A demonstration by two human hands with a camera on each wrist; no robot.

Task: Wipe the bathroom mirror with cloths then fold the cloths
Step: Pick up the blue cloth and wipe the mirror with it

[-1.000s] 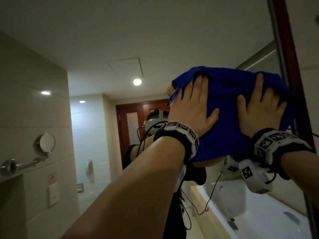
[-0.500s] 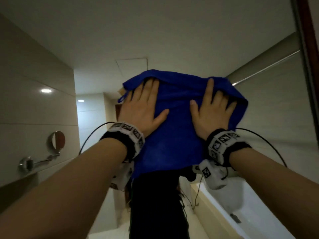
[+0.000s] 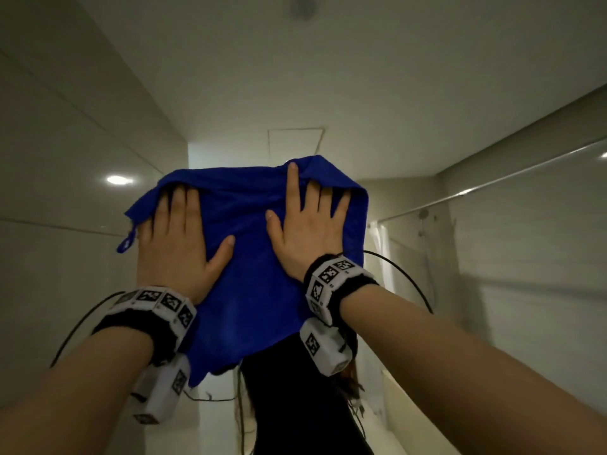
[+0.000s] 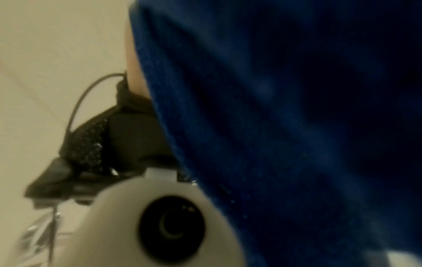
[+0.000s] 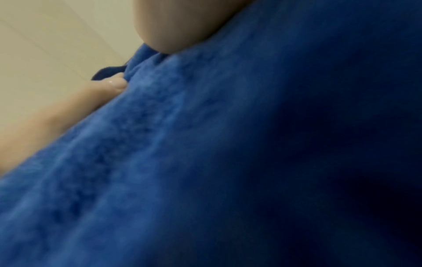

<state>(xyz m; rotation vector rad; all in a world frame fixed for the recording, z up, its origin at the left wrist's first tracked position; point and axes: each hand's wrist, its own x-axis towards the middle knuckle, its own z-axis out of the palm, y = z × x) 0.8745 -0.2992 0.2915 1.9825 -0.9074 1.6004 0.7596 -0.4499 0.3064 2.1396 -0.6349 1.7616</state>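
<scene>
A blue cloth is spread flat against the bathroom mirror at head height. My left hand presses on its left half with straight fingers, and the fingertips are tucked under the cloth's folded top edge. My right hand lies flat on the right half, fingers spread, some tips hidden by a fold. A hanging loop dangles at the cloth's left corner. The left wrist view is mostly blue cloth, and so is the right wrist view, where the cloth has a finger lying on it.
The mirror reflects tiled walls, a ceiling spot, a shower rail, the bathtub edge and my dark clothing. Black cables run from both wristbands. The left wrist camera's reflection shows beside the cloth.
Both hands have slid the cloth leftwards across the mirror, away from its wooden right frame, which has left the view. The hands stay flat on the cloth.
</scene>
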